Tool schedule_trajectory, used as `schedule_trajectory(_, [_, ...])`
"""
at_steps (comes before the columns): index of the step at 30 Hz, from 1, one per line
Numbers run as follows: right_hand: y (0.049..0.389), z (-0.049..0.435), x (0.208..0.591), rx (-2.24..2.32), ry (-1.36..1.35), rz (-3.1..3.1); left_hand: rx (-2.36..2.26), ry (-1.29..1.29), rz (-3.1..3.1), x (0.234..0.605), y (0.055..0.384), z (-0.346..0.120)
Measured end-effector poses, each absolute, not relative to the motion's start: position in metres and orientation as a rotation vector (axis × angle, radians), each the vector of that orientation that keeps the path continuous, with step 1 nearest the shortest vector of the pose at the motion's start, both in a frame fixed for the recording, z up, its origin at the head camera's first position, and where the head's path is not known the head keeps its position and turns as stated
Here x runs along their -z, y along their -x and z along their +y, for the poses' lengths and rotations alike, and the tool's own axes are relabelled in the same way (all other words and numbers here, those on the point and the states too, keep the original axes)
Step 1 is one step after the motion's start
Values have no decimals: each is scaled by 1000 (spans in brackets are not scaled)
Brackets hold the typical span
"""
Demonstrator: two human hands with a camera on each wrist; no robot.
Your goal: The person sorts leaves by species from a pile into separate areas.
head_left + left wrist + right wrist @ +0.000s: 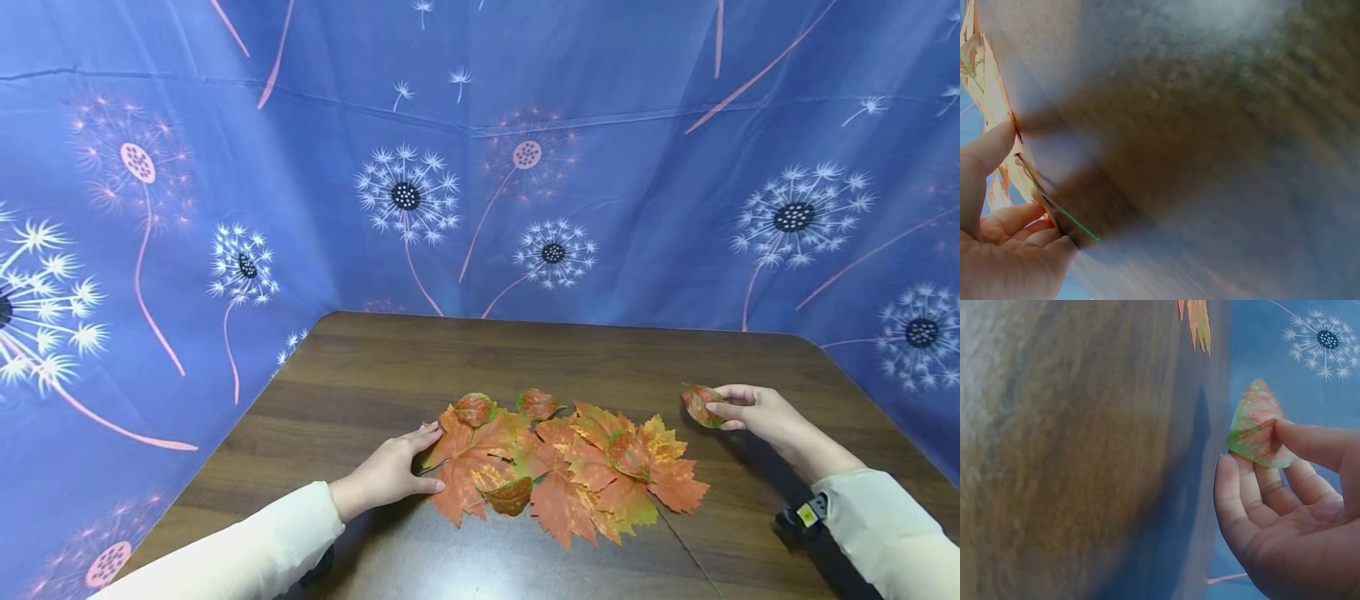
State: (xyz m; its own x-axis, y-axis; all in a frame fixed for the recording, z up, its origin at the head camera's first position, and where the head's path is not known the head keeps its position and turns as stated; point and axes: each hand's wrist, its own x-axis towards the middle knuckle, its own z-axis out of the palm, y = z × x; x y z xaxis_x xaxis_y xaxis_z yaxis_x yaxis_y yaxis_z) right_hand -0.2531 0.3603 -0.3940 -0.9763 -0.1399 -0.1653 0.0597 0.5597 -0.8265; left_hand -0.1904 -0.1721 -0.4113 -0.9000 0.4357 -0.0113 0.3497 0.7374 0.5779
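Held leaf: a small oval leaf, red-brown with green edges and a pointed tip (pixel 697 403), is raised over the right half of the dark brown wood-grain table (pixel 420 354), on the side toward the far right corner.
Right hand: the person's right hand (pixel 757 414) pinches this leaf, thumb on one face and fingertips behind it; in the right wrist view the remaining fingers curve loosely below.
Left hand: the person's left hand (pixel 392 473) has thumb and fingers spread apart, touching the left end of the heap; how firmly it presses cannot be told.
Leaf heap: overlapping orange and yellow lobed leaves (pixel 570 500) stretch across the middle of the table, long axis parallel to its far edge.
Small leaves on the heap: two oval red-green ones lie along its far side, one at left (pixel 475 409) and one nearer the middle (pixel 538 404); a third (pixel 628 455) rests on the right part, a fourth (pixel 512 497) by the near side.
Leaf to heap: the held leaf is apart from the heap's right end, its long axis slanting, tip toward the far left; the right hand is much the nearer to it.
Stem: a thin dark stem (pixel 686 548) runs from the heap's right part toward the near edge.
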Motion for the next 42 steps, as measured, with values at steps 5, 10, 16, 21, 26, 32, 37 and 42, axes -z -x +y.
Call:
schedule_trajectory(5, [252, 364, 396, 1356, 47, 2578, -883, -651, 2788, 416, 190, -171])
schedule_trajectory(10, [253, 367, 397, 1296, 52, 2601, -894, -668, 2791, 420, 191, -170])
schedule_trajectory(16, [255, 373, 393, 1275, 54, 2633, -892, -678, 2787, 418, 192, -168])
schedule_trajectory(21, [260, 379, 389, 1272, 26, 2656, -881, -691, 2791, 416, 195, -168])
schedule_trajectory(26, [265, 384, 386, 1271, 31, 2652, -881, -694, 2775, 415, 194, -168])
schedule_trajectory(32, [265, 388, 388, 1248, 34, 2655, -906, -681, 2742, 414, 190, -166])
schedule_trajectory(37, [269, 391, 386, 1233, 44, 2677, -899, -673, 2738, 416, 189, -166])
schedule_trajectory(42, [276, 397, 379, 1207, 64, 2711, -887, -673, 2747, 417, 189, -166])
